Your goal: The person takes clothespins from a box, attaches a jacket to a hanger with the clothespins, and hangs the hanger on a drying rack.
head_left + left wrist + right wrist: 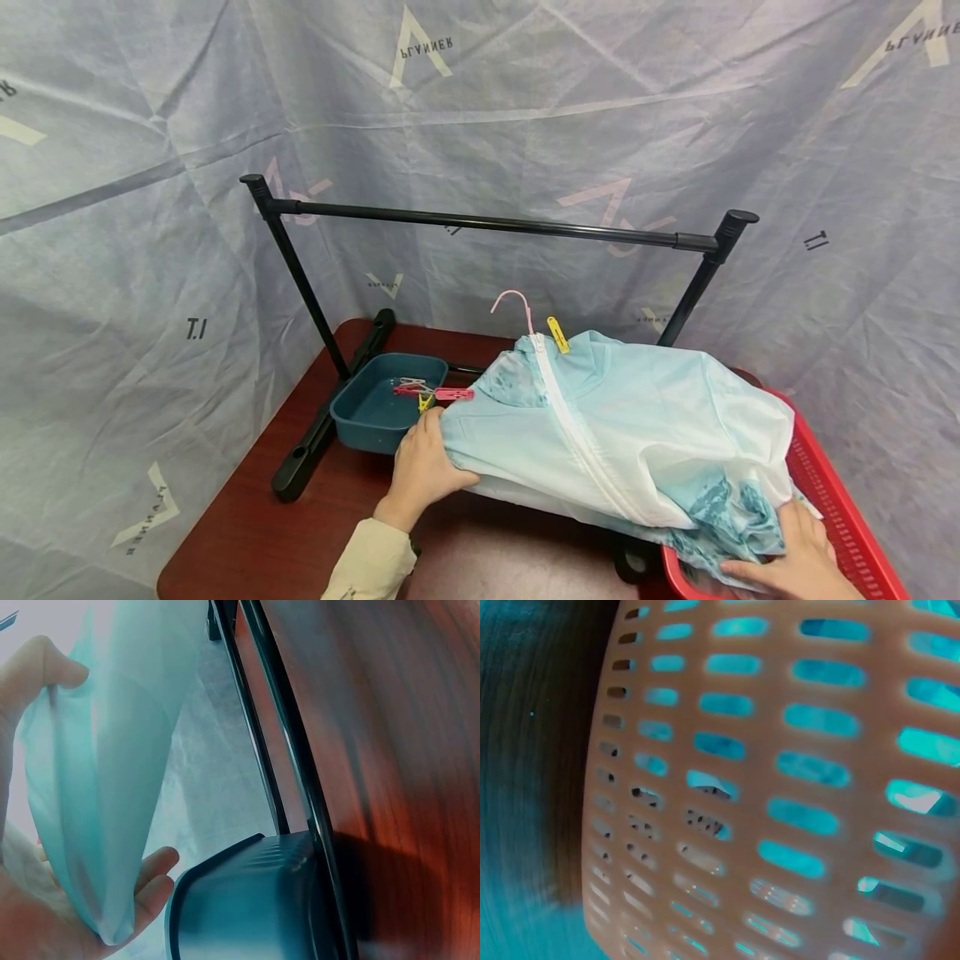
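A light blue and white zip jacket [645, 400] lies tilted across the table front, on a hanger whose pink hook [528, 315] rises from its collar. A yellow clothespin [558, 335] stands at the neckline. My left hand [426, 463] holds the jacket's left shoulder, with the thumb [64, 669] on the near side of the cloth and the fingers behind it. Over the red basket [840, 508], my right hand [802, 554] grips the patterned blue lower part of the jacket. Only the basket's slotted wall [757, 802] shows in the right wrist view.
A black rack with a crossbar [480, 221] spans the back of the dark red table [225, 533]. Left of the jacket, a teal basin [366, 435] carries several pink and yellow clothespins [453, 393] near its right rim. Printed grey cloth hangs behind.
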`<state>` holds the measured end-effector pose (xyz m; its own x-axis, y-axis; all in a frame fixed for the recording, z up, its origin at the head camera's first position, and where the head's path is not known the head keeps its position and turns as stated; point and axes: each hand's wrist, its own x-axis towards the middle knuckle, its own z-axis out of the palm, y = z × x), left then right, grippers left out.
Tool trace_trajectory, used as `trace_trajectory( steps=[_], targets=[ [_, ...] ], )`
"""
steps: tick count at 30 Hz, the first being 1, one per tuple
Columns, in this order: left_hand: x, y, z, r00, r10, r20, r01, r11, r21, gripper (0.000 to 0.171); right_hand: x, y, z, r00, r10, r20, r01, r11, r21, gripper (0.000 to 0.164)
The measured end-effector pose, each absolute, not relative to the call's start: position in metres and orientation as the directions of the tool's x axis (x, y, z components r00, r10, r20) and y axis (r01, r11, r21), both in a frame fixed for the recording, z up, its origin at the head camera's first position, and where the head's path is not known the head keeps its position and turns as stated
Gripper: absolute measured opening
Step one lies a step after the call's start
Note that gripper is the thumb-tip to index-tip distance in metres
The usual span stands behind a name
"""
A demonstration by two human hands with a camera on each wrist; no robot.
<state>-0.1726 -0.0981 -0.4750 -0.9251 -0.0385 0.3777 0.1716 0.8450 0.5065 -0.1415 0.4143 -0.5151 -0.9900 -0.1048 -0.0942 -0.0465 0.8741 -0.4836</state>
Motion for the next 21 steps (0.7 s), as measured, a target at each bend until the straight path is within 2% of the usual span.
trace_trajectory(
  steps=[7, 13, 21],
  targets=[
    [-0.172, -0.098, -0.475, -0.934, -0.046, 0.355, 0.150, 0.850, 0.505, 0.100, -0.138, 0.411, -0.520, -0.987, -0.141, -0.073, -0.087, 0.864, -0.496, 0.112],
    [-0.170, -0.098, -0.474, -0.944, -0.056, 0.326, 0.126, 0.850, 0.511, 0.100, -0.137, 0.406, -0.518, -0.985, -0.167, -0.033, -0.131, 0.867, -0.481, 0.116],
    [-0.167, -0.097, -0.475, -0.956, -0.065, 0.285, 0.102, 0.839, 0.534, 0.098, -0.138, 0.395, -0.514, -0.969, -0.223, 0.106, -0.247, 0.886, -0.392, 0.119]
  ],
)
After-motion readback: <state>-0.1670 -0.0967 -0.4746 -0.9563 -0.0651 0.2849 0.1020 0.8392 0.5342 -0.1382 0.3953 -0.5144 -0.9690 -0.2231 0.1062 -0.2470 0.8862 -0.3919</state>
